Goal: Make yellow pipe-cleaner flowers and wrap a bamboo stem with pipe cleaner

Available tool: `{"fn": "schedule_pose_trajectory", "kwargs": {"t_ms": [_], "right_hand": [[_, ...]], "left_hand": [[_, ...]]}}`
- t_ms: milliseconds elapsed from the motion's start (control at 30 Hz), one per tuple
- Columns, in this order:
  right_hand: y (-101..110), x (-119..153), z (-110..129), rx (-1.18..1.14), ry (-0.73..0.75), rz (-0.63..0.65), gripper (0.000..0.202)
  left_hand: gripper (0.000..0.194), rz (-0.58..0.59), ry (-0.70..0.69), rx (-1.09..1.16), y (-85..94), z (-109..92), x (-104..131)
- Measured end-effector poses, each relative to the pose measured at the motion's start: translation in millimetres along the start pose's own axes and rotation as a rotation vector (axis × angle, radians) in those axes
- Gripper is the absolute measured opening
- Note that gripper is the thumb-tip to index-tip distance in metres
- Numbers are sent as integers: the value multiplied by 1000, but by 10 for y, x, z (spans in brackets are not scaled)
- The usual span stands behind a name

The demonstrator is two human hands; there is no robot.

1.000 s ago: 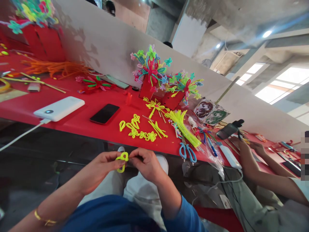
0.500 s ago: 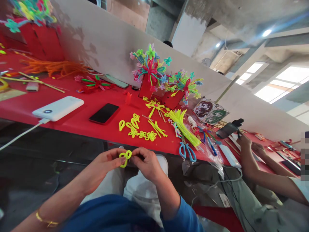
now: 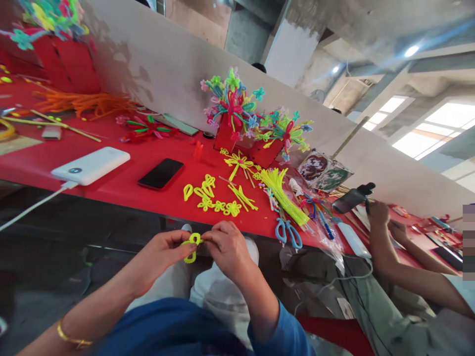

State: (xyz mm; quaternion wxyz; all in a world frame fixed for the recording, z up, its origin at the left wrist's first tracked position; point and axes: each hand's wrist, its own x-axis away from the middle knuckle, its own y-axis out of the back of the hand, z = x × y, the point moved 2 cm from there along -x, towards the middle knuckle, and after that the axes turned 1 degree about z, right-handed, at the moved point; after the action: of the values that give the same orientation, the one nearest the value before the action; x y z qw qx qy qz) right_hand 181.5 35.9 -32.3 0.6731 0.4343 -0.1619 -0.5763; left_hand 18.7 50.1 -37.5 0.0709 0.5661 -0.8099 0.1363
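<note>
Yellow loops (image 3: 192, 241) turned slightly; pinched at fingertips of left hand (image 3: 156, 259).

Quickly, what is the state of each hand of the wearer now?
Left hand: closed, pinching the yellow loops between thumb and fingers.
Right hand: closed, fingertips at the loops' near edge.

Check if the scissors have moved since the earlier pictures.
No. Judged against the table, the scissors lie in the same spot, at the same angle, beside the yellow bundle.
</note>
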Motion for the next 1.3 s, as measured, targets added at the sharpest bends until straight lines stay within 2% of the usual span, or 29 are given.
{"fn": "schedule_pose_trajectory", "kwargs": {"t_ms": [67, 167, 367, 600, 800, 900, 1000, 1100, 1200, 1300], "right_hand": [[6, 4, 1, 71, 7, 1, 15], [-3, 5, 4, 36, -12, 18, 17], [-25, 2, 17, -257, -161, -40, 16], [-101, 9, 1, -691, -427, -17, 5], [-176, -1, -6, -890, -472, -31, 10], [-149, -5, 8, -830, -378, -56, 10], [-40, -10, 51, -450, -92, -85, 21], [57, -9, 99, -83, 189, -92, 22], [106, -14, 112, 91, 283, -87, 23], [133, -24, 119, 137, 328, -82, 26]], "left_hand": [[17, -10, -16, -3, -3, 14, -3], [17, -9, -35, 23, 4, 55, -10], [21, 27, 36, 102, 15, 96, -9], [20, 37, 76, 110, 5, 87, -2], [19, 12, 51, 116, -41, 22, -8], [21, -18, 47, 181, -56, -8, -6], [25, -21, 86, 286, -54, 1, -2], [29, 18, 136, 386, -50, 35, 3], [30, 46, 162, 452, -49, 56, 8], [29, 63, 163, 499, -59, 56, 13]]}}
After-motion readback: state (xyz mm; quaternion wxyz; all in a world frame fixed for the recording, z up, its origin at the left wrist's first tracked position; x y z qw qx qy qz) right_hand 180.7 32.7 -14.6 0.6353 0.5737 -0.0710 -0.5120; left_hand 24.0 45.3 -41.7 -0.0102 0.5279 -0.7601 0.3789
